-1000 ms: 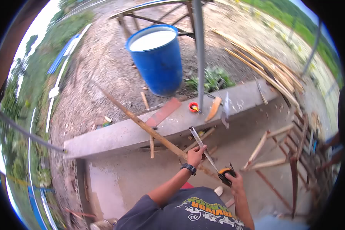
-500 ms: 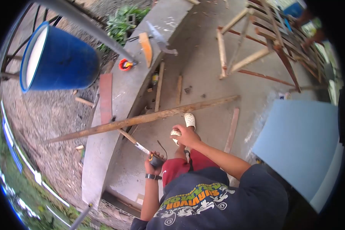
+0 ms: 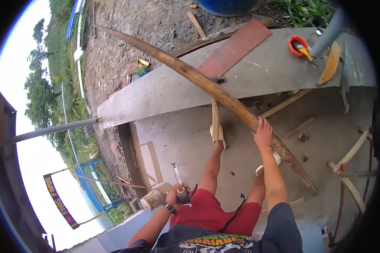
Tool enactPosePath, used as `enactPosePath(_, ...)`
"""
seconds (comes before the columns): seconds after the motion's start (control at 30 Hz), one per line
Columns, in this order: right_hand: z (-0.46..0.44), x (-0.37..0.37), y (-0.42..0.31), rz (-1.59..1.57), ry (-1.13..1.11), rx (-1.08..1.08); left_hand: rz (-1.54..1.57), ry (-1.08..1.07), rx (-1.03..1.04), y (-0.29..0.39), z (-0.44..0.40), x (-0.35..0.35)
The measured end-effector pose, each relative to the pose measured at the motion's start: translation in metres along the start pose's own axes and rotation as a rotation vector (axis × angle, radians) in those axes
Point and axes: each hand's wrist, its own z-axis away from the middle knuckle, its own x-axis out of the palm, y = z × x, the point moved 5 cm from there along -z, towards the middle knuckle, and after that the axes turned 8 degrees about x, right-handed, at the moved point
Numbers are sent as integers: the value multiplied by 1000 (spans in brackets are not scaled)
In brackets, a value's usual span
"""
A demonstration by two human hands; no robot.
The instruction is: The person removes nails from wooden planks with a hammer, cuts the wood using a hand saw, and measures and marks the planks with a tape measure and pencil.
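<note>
My left hand [image 3: 176, 196], with a dark band on its wrist, is closed around a black and yellow tape measure [image 3: 183, 195]. A short length of its blade sticks out. My right hand [image 3: 264, 133] grips a long, rough wooden pole [image 3: 207, 86] toward its near right end. The pole lies slantwise across the concrete ledge, its thin far tip out over the dirt. Under the pole, a hammer [image 3: 215, 118] rests with its head on the ledge and its wooden handle pointing toward me.
On the ledge [image 3: 156, 97] lie a reddish board [image 3: 236, 48], an orange container [image 3: 299, 45] with a brush, a curved wood piece [image 3: 330, 63] and a saw [image 3: 345, 76]. A grey post [image 3: 331, 31] rises there. A stained can [image 3: 152, 200] stands near my left wrist. Wooden frame parts [image 3: 350, 156] are at right.
My view has swung left. My right hand has moved from in front of my legs onto the wooden pole and taken hold of it. My left hand still holds the tape measure.
</note>
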Motion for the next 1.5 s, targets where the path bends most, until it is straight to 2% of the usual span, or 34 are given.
enactPosePath(0.1, -6, 6, -4, 51, -71, 56, 46, -21, -40, 27, -25, -13)
enactPosePath(0.13, -8, 6, -5, 53, -81, 42, 74, -98, -39, 35, -37, -20)
enactPosePath(0.33, -16, -10, -31, -34, -169, -11, 152, -58, -74, 105, -66, -45)
enactPosePath(0.43, -22, -46, -103, 47, -213, -88, 191, -81, -69, 136, -73, -50)
enactPosePath(0.53, -26, -57, -159, 129, -260, -99, 16, -60, 138, 175, -79, -50)
enactPosePath(0.57, -28, -59, -181, 141, -260, -106, 29, -65, 136, 190, -77, -42)
enactPosePath(0.63, -34, -65, -220, 171, -267, -137, -649, 40, 552, 261, -70, 0)
enactPosePath(0.77, -52, -63, -278, 210, -269, -204, -1144, -13, 1443, 395, -49, 101)
enactPosePath(0.83, -62, -58, -298, 265, -297, -209, -1333, 60, 1532, 433, -69, 116)
enactPosePath(0.9, -69, -53, -314, 323, -178, -323, -1458, 193, 1488, 451, -109, 105)
enactPosePath(0.93, -77, -58, -329, 311, -199, -302, -1437, 154, 1493, 460, -124, 100)
enactPosePath(1.0, -99, -50, -359, 317, -213, -292, -1432, 342, 1469, 479, -149, 78)
enactPosePath(1.03, -114, -38, -374, 321, -202, -324, -1426, 335, 1463, 481, -163, 66)
enactPosePath(1.1, -136, -20, -401, 337, -206, -328, -1445, 468, 1378, 502, -203, 52)
enactPosePath(1.13, -142, -10, -408, 350, -240, -325, -1489, 525, 1262, 510, -220, 44)
enactPosePath(1.17, -149, 1, -416, 358, -239, -315, -1488, 511, 1264, 516, -232, 42)
enactPosePath(1.23, -161, 24, -427, 342, -275, -329, -1452, 561, 1054, 525, -260, 23)
enactPosePath(1.27, -159, 32, -426, 340, -287, -330, -1385, 561, 1191, 524, -288, 5)
enactPosePath(1.33, -166, 49, -437, 374, -237, -359, -1454, 560, 898, 524, -308, -7)
enactPosePath(1.4, -162, 60, -436, 405, -267, -352, -1371, 564, 910, 515, -329, -26)
enactPosePath(1.5, -153, 72, -427, 496, -256, -384, -1437, 513, 875, 495, -338, -32)
